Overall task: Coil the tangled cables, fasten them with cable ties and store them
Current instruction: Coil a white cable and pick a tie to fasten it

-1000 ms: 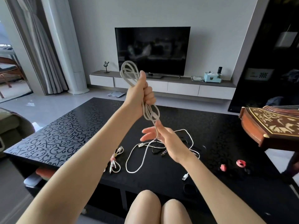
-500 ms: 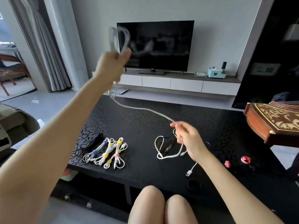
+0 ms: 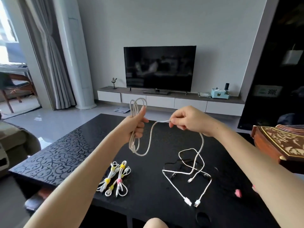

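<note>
My left hand (image 3: 137,127) grips a half-wound coil of white cable (image 3: 136,146) above the black table (image 3: 65,155), loops sticking out above and below the fist. My right hand (image 3: 185,120) pinches the same cable's free length a little to the right; from there it hangs down to the table. Loose white cables (image 3: 189,173) and a thin black one lie tangled below my right hand, with USB plugs (image 3: 191,202) near the front edge. Several finished coils (image 3: 115,179) with yellow and pink ties lie at the front left.
Pink cable ties (image 3: 237,193) lie at the table's right front. A carved wooden instrument (image 3: 279,145) juts over the right edge. A TV (image 3: 159,68) on a low cabinet stands against the far wall. My knee shows at the bottom.
My left hand has come down and toward the middle with the coil. My right hand has risen from the table to pinch the cable beside it. The view has tilted.
</note>
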